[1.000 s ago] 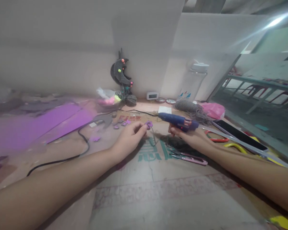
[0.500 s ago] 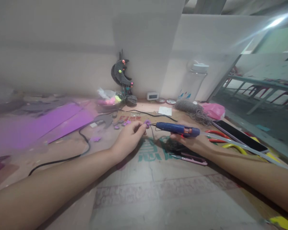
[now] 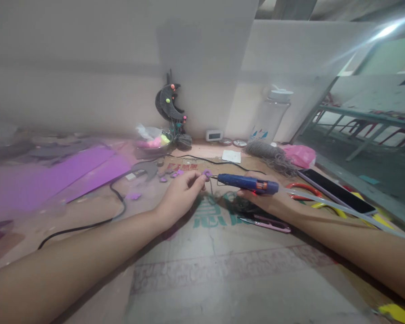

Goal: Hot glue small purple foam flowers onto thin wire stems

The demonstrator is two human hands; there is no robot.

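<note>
My left hand (image 3: 180, 194) pinches a small purple foam flower (image 3: 207, 173) just above the cardboard-covered table (image 3: 202, 265). My right hand (image 3: 261, 198) grips a blue glue gun (image 3: 248, 182) held level, its nozzle pointing left and almost touching the flower. A clear glue stick (image 3: 337, 206) sticks out of the gun's back over my right forearm. A thin dark wire hangs from the flower toward the table.
Pink-handled snips (image 3: 268, 222) lie under my right wrist. A phone (image 3: 334, 190), red and yellow tools (image 3: 303, 186), grey yarn (image 3: 266, 150), a pink bag (image 3: 300, 155) and a water bottle (image 3: 273, 114) sit right. Purple foam sheets (image 3: 64, 175), a black cable (image 3: 118, 198) and a dark moon ornament (image 3: 170, 103) lie left and behind.
The glue gun swung down and left, so its nozzle now nearly meets the purple flower. My left hand stayed almost still.
</note>
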